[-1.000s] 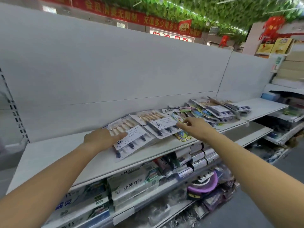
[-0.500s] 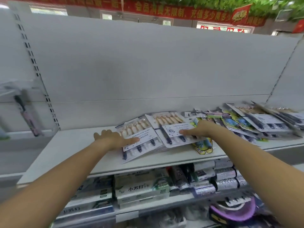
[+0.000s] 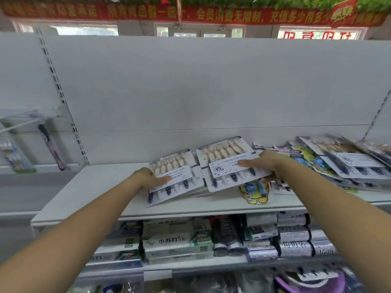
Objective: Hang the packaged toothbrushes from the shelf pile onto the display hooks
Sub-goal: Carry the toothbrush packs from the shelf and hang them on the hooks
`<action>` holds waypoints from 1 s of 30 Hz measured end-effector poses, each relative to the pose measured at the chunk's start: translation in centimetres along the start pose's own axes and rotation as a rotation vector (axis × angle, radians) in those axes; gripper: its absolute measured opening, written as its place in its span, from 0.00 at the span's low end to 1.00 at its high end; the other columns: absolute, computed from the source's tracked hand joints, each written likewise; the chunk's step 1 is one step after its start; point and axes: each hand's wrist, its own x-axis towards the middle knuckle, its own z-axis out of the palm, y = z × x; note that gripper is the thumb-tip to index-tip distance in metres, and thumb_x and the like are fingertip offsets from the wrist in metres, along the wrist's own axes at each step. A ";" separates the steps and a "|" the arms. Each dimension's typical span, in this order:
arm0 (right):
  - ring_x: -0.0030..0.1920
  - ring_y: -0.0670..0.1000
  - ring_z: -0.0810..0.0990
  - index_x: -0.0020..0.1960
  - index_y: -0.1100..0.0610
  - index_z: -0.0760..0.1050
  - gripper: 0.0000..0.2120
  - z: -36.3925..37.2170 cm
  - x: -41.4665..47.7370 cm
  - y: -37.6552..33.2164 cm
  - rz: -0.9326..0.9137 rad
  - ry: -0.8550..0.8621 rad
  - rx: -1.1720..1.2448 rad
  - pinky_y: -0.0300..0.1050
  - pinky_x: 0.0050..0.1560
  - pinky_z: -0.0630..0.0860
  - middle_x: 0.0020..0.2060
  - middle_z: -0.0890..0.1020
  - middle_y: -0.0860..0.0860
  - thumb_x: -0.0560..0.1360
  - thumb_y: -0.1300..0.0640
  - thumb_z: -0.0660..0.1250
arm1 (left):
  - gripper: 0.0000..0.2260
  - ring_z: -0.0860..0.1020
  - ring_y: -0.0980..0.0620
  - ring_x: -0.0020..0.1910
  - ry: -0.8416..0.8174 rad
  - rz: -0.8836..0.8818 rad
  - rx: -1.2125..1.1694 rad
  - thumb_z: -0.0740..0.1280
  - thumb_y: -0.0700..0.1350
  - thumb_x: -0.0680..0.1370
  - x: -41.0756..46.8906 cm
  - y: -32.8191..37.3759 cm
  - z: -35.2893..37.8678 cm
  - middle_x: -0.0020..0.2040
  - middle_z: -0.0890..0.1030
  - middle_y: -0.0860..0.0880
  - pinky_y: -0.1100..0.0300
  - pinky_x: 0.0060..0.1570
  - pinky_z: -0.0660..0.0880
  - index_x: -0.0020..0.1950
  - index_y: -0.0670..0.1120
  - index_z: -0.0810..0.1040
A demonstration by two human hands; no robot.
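Note:
Two white multi-packs of toothbrushes lie on the white shelf [image 3: 88,193]. My left hand [image 3: 148,178] grips the left pack [image 3: 175,176] at its left edge, thumb on top. My right hand [image 3: 264,166] holds the right pack [image 3: 226,163] at its right side, thumb on the label and fingers beneath; that pack is tilted up off the pile. More toothbrush packs [image 3: 347,161] are heaped further right, with a yellow children's pack [image 3: 254,193] under the raised one. Display hooks [image 3: 19,121] jut out at the far left with hanging packs [image 3: 50,144].
A plain white back panel [image 3: 211,85] rises behind the shelf, with a slotted upright [image 3: 61,98] at its left. Boxed toothpaste [image 3: 177,240] and dark tubes [image 3: 294,235] fill the shelf below. A red banner [image 3: 190,13] hangs overhead.
The view swung left, bringing the hooks into sight. Both hands closed on a pack each, and the right pack has tilted up off the pile.

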 end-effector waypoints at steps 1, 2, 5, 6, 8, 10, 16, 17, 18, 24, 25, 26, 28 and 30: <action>0.36 0.54 0.79 0.54 0.62 0.74 0.31 -0.3 0.0 0.0 0.000 0.007 0.007 0.47 0.34 0.83 0.47 0.78 0.57 0.65 0.41 0.81 | 0.41 0.69 0.41 0.74 -0.002 -0.010 -0.021 0.68 0.65 0.77 0.1 -0.3 -0.1 0.79 0.66 0.41 0.54 0.62 0.71 0.79 0.39 0.63; 0.37 0.54 0.79 0.52 0.61 0.74 0.30 -0.5 -0.1 0.0 -0.009 0.016 0.004 0.46 0.32 0.82 0.47 0.78 0.56 0.65 0.41 0.81 | 0.42 0.69 0.41 0.74 0.001 -0.017 -0.038 0.68 0.65 0.77 0.1 -0.5 -0.2 0.79 0.66 0.42 0.54 0.61 0.71 0.79 0.39 0.62; 0.39 0.54 0.78 0.46 0.58 0.72 0.24 -0.6 -0.6 -0.6 -0.046 0.050 0.007 0.44 0.28 0.79 0.46 0.78 0.55 0.67 0.44 0.80 | 0.42 0.73 0.41 0.69 0.003 -0.042 -0.036 0.68 0.68 0.75 0.1 -1.2 -0.3 0.75 0.71 0.41 0.56 0.55 0.71 0.76 0.38 0.66; 0.39 0.54 0.79 0.46 0.58 0.71 0.23 -0.4 -0.6 -0.7 -0.053 0.050 0.009 0.44 0.28 0.79 0.46 0.78 0.55 0.68 0.45 0.80 | 0.43 0.74 0.42 0.67 0.006 -0.047 -0.029 0.68 0.70 0.74 0.0 -1.3 -0.3 0.73 0.73 0.41 0.56 0.55 0.72 0.75 0.38 0.68; 0.41 0.54 0.79 0.47 0.58 0.71 0.24 0.1 -0.6 -0.9 -0.063 0.056 -0.004 0.44 0.29 0.80 0.47 0.78 0.56 0.68 0.44 0.80 | 0.49 0.75 0.42 0.66 0.001 -0.056 -0.019 0.65 0.78 0.68 0.1 -1.7 -0.5 0.72 0.74 0.42 0.53 0.62 0.74 0.74 0.40 0.70; 0.41 0.54 0.80 0.49 0.59 0.72 0.25 0.8 -0.6 -1.3 -0.084 0.051 -0.024 0.44 0.29 0.81 0.47 0.79 0.55 0.67 0.44 0.80 | 0.63 0.73 0.40 0.69 0.001 -0.093 0.033 0.59 0.87 0.53 0.4 -2.1 -0.4 0.73 0.74 0.43 0.46 0.69 0.71 0.74 0.44 0.71; 0.33 0.53 0.79 0.45 0.59 0.72 0.22 2.4 -0.7 -2.7 -0.099 0.035 -0.022 0.43 0.26 0.79 0.40 0.80 0.56 0.69 0.47 0.80 | 0.72 0.66 0.39 0.75 -0.050 -0.108 0.034 0.53 0.90 0.44 1.1 -2.2 0.1 0.78 0.68 0.44 0.42 0.73 0.65 0.78 0.47 0.67; 0.34 0.53 0.79 0.45 0.59 0.72 0.22 2.4 -0.7 -2.6 -0.093 0.032 -0.023 0.44 0.27 0.80 0.41 0.80 0.56 0.69 0.47 0.80 | 0.70 0.67 0.40 0.75 -0.055 -0.090 -0.055 0.59 0.88 0.46 1.3 -2.3 0.2 0.78 0.68 0.44 0.44 0.73 0.65 0.78 0.45 0.67; 0.35 0.53 0.80 0.45 0.59 0.72 0.21 2.5 -0.6 -2.5 -0.088 0.028 -0.024 0.44 0.28 0.80 0.42 0.80 0.56 0.69 0.47 0.80 | 0.65 0.68 0.40 0.74 -0.058 -0.067 -0.153 0.65 0.85 0.52 1.2 -2.5 0.2 0.78 0.68 0.44 0.46 0.72 0.67 0.78 0.43 0.67; 0.38 0.53 0.78 0.51 0.62 0.71 0.25 3.0 -0.4 -2.1 -0.046 0.029 0.013 0.43 0.26 0.79 0.44 0.76 0.54 0.70 0.46 0.79 | 0.45 0.71 0.42 0.73 -0.091 -0.021 -0.609 0.77 0.67 0.67 0.4 -2.2 -0.5 0.75 0.73 0.45 0.50 0.68 0.69 0.75 0.41 0.71; 0.38 0.53 0.78 0.53 0.62 0.70 0.25 3.1 -0.3 -2.1 -0.047 0.030 0.028 0.42 0.24 0.78 0.44 0.75 0.54 0.70 0.47 0.79 | 0.50 0.72 0.42 0.72 -0.105 -0.014 -0.679 0.79 0.69 0.60 0.5 -2.3 -0.7 0.73 0.75 0.45 0.48 0.70 0.70 0.74 0.43 0.73; 0.38 0.53 0.78 0.55 0.62 0.69 0.27 3.2 -0.2 -2.0 -0.047 0.035 0.038 0.42 0.24 0.78 0.45 0.75 0.53 0.70 0.46 0.78 | 0.52 0.75 0.42 0.69 -0.108 -0.020 -0.748 0.81 0.68 0.55 0.4 -2.2 -0.9 0.70 0.78 0.45 0.45 0.69 0.72 0.73 0.44 0.74; 0.40 0.54 0.80 0.59 0.62 0.69 0.29 3.3 0.1 -1.7 -0.038 0.028 0.065 0.44 0.27 0.80 0.47 0.77 0.54 0.71 0.46 0.78 | 0.43 0.80 0.43 0.59 -0.056 -0.050 -0.899 0.84 0.53 0.64 0.1 -2.0 -1.1 0.61 0.81 0.43 0.45 0.58 0.79 0.74 0.44 0.69; 0.41 0.57 0.83 0.60 0.63 0.72 0.26 3.3 0.7 -1.3 -0.025 0.001 0.125 0.50 0.34 0.85 0.49 0.81 0.58 0.73 0.47 0.77 | 0.39 0.82 0.45 0.45 0.011 -0.068 -1.088 0.78 0.35 0.72 0.3 -2.3 -1.1 0.58 0.80 0.41 0.48 0.41 0.79 0.78 0.45 0.61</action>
